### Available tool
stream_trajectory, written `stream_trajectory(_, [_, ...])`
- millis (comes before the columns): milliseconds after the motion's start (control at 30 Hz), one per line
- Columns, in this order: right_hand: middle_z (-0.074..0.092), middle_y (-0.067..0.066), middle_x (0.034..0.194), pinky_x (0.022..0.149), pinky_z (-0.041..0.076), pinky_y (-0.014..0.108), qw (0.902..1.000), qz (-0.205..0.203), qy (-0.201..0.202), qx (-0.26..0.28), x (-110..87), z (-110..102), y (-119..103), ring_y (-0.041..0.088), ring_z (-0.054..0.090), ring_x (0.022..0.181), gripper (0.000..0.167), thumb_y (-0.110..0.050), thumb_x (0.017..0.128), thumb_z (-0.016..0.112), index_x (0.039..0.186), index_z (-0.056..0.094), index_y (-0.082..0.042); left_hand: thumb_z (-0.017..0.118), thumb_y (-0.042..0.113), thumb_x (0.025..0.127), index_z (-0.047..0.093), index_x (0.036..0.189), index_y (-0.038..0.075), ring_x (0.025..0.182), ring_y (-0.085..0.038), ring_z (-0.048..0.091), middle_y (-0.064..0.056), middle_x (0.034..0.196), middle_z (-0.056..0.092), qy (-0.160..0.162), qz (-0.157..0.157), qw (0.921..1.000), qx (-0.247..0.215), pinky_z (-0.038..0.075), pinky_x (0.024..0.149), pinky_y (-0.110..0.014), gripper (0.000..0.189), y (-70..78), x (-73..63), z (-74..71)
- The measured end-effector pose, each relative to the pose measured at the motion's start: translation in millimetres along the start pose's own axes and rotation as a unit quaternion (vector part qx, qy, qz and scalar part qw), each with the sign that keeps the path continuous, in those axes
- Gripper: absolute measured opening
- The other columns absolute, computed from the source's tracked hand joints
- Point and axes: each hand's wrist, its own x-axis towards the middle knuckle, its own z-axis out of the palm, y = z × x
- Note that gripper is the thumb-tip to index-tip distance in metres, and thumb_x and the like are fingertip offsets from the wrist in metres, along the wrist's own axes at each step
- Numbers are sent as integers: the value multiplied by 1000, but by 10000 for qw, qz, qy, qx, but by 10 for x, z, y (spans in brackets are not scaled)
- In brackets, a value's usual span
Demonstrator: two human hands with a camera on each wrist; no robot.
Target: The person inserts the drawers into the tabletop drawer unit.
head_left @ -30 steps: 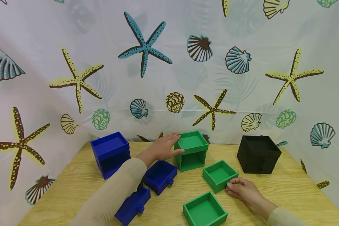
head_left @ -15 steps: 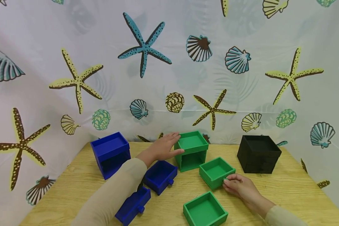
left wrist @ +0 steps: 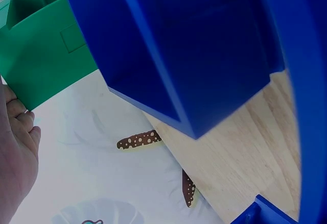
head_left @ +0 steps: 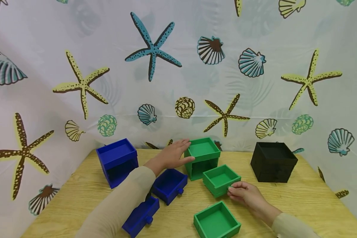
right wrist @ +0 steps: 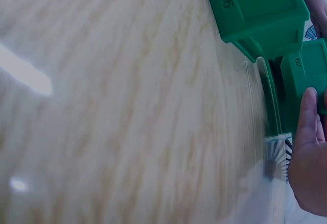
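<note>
A green drawer stands just in front of the green cabinet, its back corner close to the cabinet's open lower bay. The thumb and fingers of my right hand pinch its front, where the knob is hidden by the fingertips. On the cabinet's left upper edge rests my left hand, fingers extended and thumb held apart along the front. In the left wrist view, the left fingertips touch the green cabinet's wall. The right wrist view has the right hand against the green drawer.
Another green drawer lies nearest the front. Two blue drawers sit left of it, one partly behind the left sleeve. A blue cabinet stands at the back left, a black cabinet at the back right.
My right hand has moved left and slightly away from me with the green drawer, bringing it nearer to the green cabinet. The left hand has stayed on the cabinet.
</note>
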Motion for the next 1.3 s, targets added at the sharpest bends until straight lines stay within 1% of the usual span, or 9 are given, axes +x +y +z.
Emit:
stream_trajectory(400, [69,6,93,83,55,31,9997,86,-240,-46,60,143,36,16,68,89,14,-8,92,67,103,61,-1,44,56,99,25,154,4,145,-29,18,-13,158,22,5,4,10000,-37,19,117,-43,78,-1,-13,19])
stream_trajectory(633, [67,8,96,85,55,32,9994,125,-331,-38,88,190,51,18,67,92,16,-10,92,68,104,61,-1,43,56,99,25,154,4,145,-29,18,-13,159,22,19,37,10000,-42,19,116,-44,78,-5,-16,23])
stream_trajectory(833, [68,6,95,85,55,32,9994,149,-300,8,114,216,60,17,68,91,15,-9,93,67,104,61,-2,44,56,99,26,154,4,145,-30,19,-13,158,23,45,63,9999,-68,19,116,-46,78,1,-23,20])
stream_trajectory(1000, [69,6,94,84,55,32,9997,121,-228,-31,129,248,66,17,68,91,16,-10,92,68,104,61,-1,44,55,99,26,154,4,145,-30,19,-13,158,22,40,56,10000,-28,19,116,-45,77,-7,-23,20])
stream_trajectory(1200, [69,8,93,83,56,32,9999,134,-43,-48,176,285,87,18,68,90,17,-9,90,70,102,62,-1,44,56,99,25,154,5,145,-29,19,-12,159,21,21,60,10000,-14,19,116,-44,78,-23,-9,21])
stream_trajectory(1300, [69,7,93,82,56,32,9999,125,-49,-50,192,296,94,18,68,90,16,-9,90,70,102,62,-1,43,57,99,25,154,5,145,-28,18,-12,159,21,5,70,10000,-3,19,116,-44,78,-29,-1,24])
